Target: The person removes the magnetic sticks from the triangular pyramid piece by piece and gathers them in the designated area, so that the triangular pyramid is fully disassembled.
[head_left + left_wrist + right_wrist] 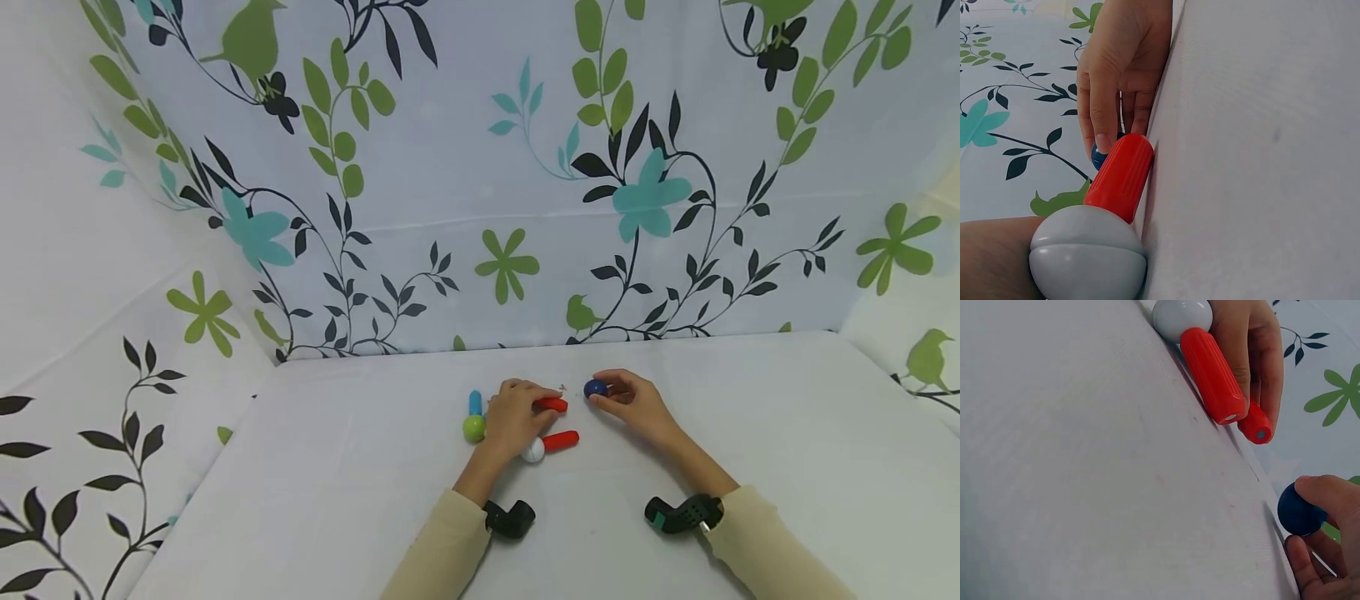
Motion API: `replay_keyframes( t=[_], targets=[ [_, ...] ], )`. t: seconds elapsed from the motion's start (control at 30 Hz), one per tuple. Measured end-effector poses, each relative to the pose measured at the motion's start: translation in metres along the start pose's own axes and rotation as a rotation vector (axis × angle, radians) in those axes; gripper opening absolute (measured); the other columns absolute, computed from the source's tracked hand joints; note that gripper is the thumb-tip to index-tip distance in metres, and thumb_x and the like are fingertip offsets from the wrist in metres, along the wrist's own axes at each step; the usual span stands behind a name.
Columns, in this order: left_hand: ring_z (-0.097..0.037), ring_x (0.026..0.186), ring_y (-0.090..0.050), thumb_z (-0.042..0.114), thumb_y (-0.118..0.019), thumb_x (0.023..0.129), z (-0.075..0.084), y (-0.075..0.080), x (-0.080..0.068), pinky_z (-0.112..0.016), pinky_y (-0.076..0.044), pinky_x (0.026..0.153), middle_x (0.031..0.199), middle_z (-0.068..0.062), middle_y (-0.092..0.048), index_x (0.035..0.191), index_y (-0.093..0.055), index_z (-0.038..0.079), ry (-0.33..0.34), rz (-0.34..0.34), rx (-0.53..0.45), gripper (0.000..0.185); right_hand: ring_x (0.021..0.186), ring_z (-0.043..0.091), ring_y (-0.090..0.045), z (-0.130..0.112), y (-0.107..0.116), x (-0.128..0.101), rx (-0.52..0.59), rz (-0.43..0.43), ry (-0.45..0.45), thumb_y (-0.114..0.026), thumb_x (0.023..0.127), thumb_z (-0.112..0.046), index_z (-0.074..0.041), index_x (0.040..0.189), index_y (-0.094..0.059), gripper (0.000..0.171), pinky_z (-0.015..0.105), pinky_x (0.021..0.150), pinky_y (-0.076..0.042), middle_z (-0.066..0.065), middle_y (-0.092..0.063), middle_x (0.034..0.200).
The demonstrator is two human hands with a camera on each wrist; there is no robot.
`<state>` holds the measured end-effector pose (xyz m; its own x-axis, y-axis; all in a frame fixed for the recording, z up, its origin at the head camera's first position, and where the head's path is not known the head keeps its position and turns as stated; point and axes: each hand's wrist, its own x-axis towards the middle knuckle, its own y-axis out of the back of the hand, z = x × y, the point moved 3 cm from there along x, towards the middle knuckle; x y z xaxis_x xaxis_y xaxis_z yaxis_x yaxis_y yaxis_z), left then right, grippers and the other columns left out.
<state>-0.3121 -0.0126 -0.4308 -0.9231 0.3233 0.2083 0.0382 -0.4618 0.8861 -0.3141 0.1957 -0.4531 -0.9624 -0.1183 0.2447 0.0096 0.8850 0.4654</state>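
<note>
In the head view, my left hand (517,417) pinches a short red rod (552,405) between thumb and fingers. Its round end, with a small metallic disc, points toward the right hand in the right wrist view. My right hand (637,408) holds a dark blue ball (596,389) at its fingertips, a short gap away from that rod. Just in front of the left hand, a second red rod (562,441) with a ribbed side (1210,375) lies joined to a white ball (1088,256), which has a groove around its middle.
Left of the left hand, a green ball (474,429) lies against a light blue rod (476,403). A white cloth covers the table (337,467). Behind it hangs a leaf-patterned curtain (450,167). Each wrist wears a black camera band (513,520).
</note>
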Motion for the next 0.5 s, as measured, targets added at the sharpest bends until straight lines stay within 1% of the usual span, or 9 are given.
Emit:
replay_keyframes(
  t=[0.2,0.33,0.5],
  targets=[
    [-0.026,0.123,-0.048,0.029,-0.071,0.090,0.000,0.001,0.001,-0.044,-0.046,0.093,0.122,0.000,-0.066,0.122,-0.070,0.029,0.001,0.005,0.006,0.032,0.098,0.027,-0.056,-0.002,0.000,0.010,-0.011,-0.004,0.020,-0.071,0.090,-0.015,0.002,0.125,-0.059,0.041,0.014,0.080,-0.047,0.021,-0.062,0.119],
    [-0.026,0.124,-0.048,0.029,-0.071,0.090,0.000,0.001,0.000,-0.044,-0.045,0.094,0.122,0.000,-0.066,0.123,-0.070,0.029,0.009,0.003,-0.001,0.033,0.099,0.027,-0.055,0.000,-0.002,0.016,-0.015,0.008,-0.005,-0.071,0.091,-0.017,0.001,0.126,-0.059,0.042,0.012,0.079,-0.045,0.021,-0.061,0.121],
    [-0.026,0.124,-0.048,0.028,-0.071,0.090,0.000,0.002,-0.001,-0.046,-0.045,0.096,0.122,0.000,-0.066,0.123,-0.070,0.028,0.019,0.001,-0.011,0.033,0.100,0.029,-0.054,0.003,-0.005,0.022,-0.002,0.052,-0.027,-0.070,0.091,-0.014,0.002,0.128,-0.057,0.042,0.010,0.078,-0.044,0.022,-0.059,0.122]
  ],
)
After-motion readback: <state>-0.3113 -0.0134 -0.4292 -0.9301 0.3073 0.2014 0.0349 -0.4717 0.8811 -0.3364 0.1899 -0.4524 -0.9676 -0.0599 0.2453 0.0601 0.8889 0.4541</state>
